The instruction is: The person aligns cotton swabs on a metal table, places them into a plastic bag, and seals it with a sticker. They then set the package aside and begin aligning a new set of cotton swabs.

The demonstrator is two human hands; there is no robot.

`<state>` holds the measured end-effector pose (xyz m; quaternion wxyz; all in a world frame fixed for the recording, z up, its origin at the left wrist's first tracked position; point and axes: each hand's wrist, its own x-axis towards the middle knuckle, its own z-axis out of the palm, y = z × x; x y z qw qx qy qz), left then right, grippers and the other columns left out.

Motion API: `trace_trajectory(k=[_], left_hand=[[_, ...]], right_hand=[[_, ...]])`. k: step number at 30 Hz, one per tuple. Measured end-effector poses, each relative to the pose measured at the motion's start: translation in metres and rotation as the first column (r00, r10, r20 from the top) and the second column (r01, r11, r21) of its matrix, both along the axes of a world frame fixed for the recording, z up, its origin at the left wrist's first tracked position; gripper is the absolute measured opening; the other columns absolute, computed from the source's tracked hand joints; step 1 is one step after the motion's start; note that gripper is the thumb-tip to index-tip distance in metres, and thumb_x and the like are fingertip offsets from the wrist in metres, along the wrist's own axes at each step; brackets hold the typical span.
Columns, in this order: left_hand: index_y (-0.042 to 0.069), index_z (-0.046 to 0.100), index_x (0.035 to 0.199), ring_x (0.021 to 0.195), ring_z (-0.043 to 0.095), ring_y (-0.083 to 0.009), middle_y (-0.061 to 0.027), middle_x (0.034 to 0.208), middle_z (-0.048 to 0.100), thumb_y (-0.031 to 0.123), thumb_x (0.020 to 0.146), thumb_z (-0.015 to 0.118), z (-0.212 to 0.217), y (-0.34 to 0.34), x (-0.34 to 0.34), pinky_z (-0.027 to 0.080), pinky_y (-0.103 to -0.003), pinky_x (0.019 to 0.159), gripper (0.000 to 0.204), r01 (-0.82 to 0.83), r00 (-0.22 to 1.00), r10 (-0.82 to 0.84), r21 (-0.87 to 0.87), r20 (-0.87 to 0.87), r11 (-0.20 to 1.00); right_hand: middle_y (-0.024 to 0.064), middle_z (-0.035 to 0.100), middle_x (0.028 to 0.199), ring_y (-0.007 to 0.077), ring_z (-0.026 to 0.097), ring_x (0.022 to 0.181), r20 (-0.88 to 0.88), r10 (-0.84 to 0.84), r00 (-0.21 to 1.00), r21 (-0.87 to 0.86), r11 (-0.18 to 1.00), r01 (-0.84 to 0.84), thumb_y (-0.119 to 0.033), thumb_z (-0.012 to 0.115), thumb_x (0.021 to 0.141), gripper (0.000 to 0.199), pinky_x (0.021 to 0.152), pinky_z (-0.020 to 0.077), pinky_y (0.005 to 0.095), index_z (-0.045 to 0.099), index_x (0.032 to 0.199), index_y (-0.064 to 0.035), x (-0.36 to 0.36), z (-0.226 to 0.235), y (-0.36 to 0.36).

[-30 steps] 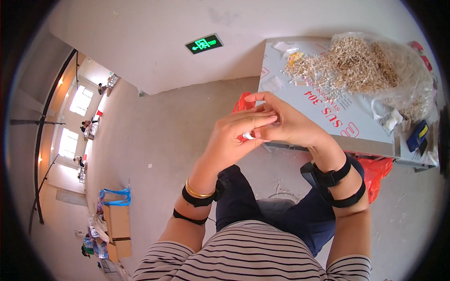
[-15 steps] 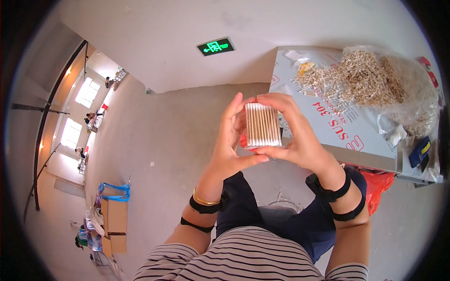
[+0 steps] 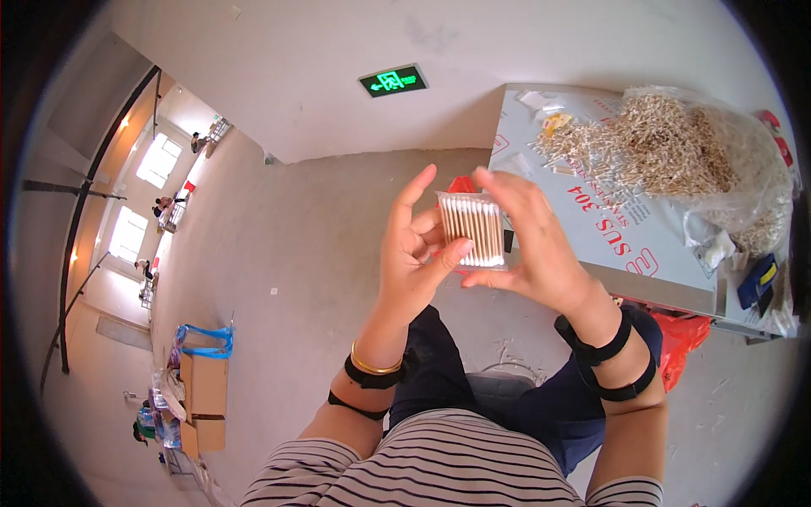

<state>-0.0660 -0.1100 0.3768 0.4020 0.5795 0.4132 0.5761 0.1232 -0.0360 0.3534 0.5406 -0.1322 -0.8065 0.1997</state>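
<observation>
Both hands hold up a small clear pack of cotton swabs (image 3: 475, 230) in front of the person's chest, off the table and just beside its near left corner. The left hand (image 3: 416, 253) grips it from the left, thumb pressed against the lower front edge and index finger raised free above it; the other fingers are hidden behind the pack. The right hand (image 3: 530, 249) closes on its right side and bottom, fingertips on the top right corner, palm turned away so how the fingers sit behind cannot be made out. The swabs stand upright in a tight row, wooden sticks with white tips at top and bottom.

The table (image 3: 629, 232), pale with red lettering, is bent by the lens, and its far right edge is cut off at the dark rim. A loose heap of swabs (image 3: 659, 148) lies along its far edge, partly inside a clear plastic bag (image 3: 752, 182) whose contents blur near the right edge. A dark blue and yellow object (image 3: 758, 281) sits at the near right corner, too small to identify. Something red (image 3: 462, 183) shows behind the pack, mostly covered by it. A red bag (image 3: 683, 334) hangs below the table's near edge, partly hidden by the right forearm.
</observation>
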Motion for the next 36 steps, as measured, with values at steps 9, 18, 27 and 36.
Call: trace_trajectory(k=[9,18,27,36], left_hand=[[0.003,0.025,0.163,0.118,0.068,-0.0183,-0.0169,0.129,0.071,0.002,0.097,0.073,-0.002,0.003,-0.008,0.052,-0.034,0.104,0.082,-0.037,0.988,0.026,0.065,0.150,0.997],[0.003,0.024,0.163,0.116,0.069,-0.0193,-0.0179,0.127,0.072,-0.001,0.095,0.073,-0.003,0.002,-0.007,0.053,-0.034,0.103,0.084,-0.046,0.990,0.037,0.062,0.138,0.997],[0.004,0.026,0.162,0.116,0.069,-0.0226,-0.0192,0.129,0.069,-0.006,0.094,0.071,-0.009,0.003,-0.003,0.056,-0.037,0.101,0.082,-0.078,0.996,0.072,0.127,0.053,0.989],[0.002,0.056,0.145,0.101,0.072,-0.0186,-0.0114,0.131,0.069,0.021,0.108,0.049,-0.107,0.039,-0.089,0.058,-0.027,0.079,0.043,-0.030,0.919,0.193,-0.426,0.343,0.904]], right_hand=[[0.0114,0.059,0.134,0.0228,0.057,0.124,-0.235,0.223,0.946,-0.389,0.870,-0.302,-0.024,0.088,0.082,0.073,0.109,0.0440,0.0378,0.054,0.144,-0.0031,0.002,-0.011,0.018],[0.0020,0.070,0.102,0.0101,0.063,0.100,-0.356,0.191,0.915,-0.609,0.695,-0.382,-0.016,0.068,0.102,0.021,0.094,0.0509,0.0292,0.069,0.115,0.0003,0.002,-0.023,0.029],[0.0014,0.072,0.095,0.0092,0.064,0.094,-0.389,0.181,0.903,-0.611,0.683,-0.400,-0.022,0.065,0.106,0.024,0.091,0.0500,0.0279,0.070,0.108,0.0007,-0.002,-0.034,0.036],[0.0021,0.071,0.097,0.0098,0.065,0.094,-0.362,0.130,0.923,-0.671,0.651,-0.355,-0.024,0.062,0.108,0.026,0.090,0.0507,0.0281,0.069,0.105,0.0010,-0.005,-0.045,0.047]])
